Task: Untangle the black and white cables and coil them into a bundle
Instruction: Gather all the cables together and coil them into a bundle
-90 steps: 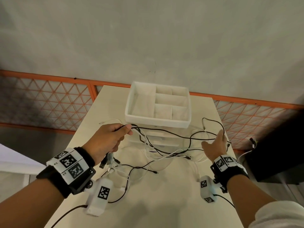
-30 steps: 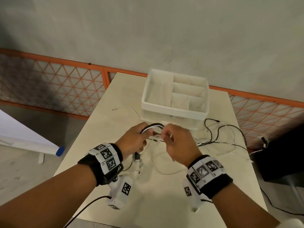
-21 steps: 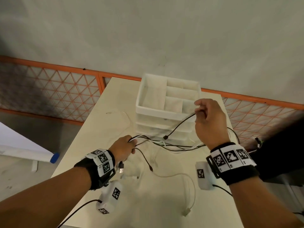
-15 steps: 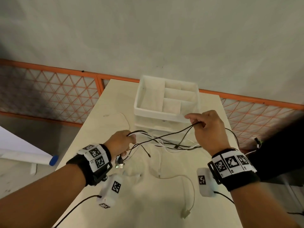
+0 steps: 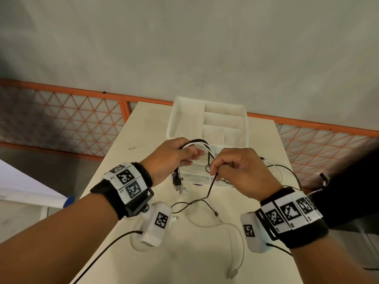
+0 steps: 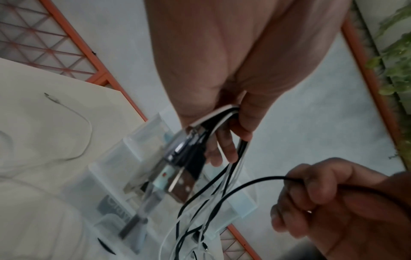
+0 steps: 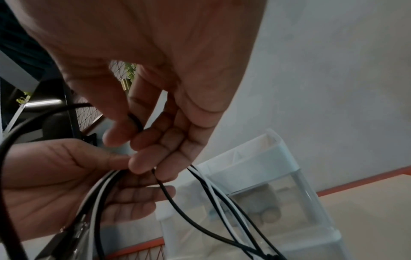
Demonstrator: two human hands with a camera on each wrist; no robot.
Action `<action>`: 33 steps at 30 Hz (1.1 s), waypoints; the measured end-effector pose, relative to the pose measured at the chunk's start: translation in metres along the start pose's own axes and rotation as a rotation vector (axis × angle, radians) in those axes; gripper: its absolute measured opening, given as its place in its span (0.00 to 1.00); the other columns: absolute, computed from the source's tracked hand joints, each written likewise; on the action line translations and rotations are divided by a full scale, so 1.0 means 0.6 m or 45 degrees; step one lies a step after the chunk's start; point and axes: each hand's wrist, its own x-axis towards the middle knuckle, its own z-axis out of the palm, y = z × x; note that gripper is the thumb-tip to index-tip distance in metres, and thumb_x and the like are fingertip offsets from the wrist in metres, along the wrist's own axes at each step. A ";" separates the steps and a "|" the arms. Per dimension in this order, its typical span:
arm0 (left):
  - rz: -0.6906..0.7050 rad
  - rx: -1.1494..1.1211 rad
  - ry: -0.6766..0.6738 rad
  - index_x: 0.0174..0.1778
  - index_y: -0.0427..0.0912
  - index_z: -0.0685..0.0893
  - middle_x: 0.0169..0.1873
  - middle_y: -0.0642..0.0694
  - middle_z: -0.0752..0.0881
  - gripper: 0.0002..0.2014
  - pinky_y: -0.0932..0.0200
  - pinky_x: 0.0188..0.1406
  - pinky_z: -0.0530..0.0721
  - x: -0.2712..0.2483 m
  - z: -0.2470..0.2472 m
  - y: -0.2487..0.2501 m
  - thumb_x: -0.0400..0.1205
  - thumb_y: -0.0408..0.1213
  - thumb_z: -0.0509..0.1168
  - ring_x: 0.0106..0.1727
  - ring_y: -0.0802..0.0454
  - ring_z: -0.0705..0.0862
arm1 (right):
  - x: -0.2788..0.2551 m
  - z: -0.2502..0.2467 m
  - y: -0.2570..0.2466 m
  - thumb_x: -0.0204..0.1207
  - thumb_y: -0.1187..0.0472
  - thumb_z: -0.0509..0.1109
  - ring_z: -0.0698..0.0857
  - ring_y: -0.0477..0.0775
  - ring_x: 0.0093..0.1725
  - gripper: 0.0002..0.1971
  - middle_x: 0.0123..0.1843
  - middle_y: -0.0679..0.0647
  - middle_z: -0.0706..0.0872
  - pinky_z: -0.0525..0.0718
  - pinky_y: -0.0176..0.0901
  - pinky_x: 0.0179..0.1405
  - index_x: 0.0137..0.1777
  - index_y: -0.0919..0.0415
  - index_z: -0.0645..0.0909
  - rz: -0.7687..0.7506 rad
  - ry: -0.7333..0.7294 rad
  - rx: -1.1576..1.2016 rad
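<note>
My left hand (image 5: 175,155) grips a looped bundle of black and white cables (image 5: 198,142) above the table, with USB plugs (image 5: 178,182) hanging below the fist. In the left wrist view the same plugs (image 6: 177,177) dangle under my left hand (image 6: 224,140), whose fingers curl round the strands. My right hand (image 5: 229,167) pinches a single black cable (image 5: 211,186) close beside the loop; its free length trails down onto the table. In the right wrist view my right hand (image 7: 142,151) holds the black cable (image 7: 177,205) between thumb and fingers.
A white divided organiser tray (image 5: 208,117) stands on clear drawers just behind my hands. Loose black and white cable (image 5: 235,238) lies on the cream table (image 5: 127,152), ending in a white plug (image 5: 232,274). More cable (image 5: 287,171) spreads to the right. An orange mesh fence (image 5: 61,119) runs behind.
My right hand has come down and left from beside the tray to meet the left hand. The left hand rose slightly with the bundle, and the loop is tighter.
</note>
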 end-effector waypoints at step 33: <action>-0.159 -0.505 0.555 0.39 0.40 0.79 0.19 0.53 0.61 0.10 0.68 0.13 0.59 0.001 -0.067 0.008 0.86 0.35 0.61 0.17 0.57 0.58 | -0.058 -0.019 0.219 0.86 0.43 0.59 0.87 0.63 0.53 0.23 0.47 0.59 0.90 0.76 0.44 0.45 0.45 0.60 0.87 0.991 -0.026 -0.928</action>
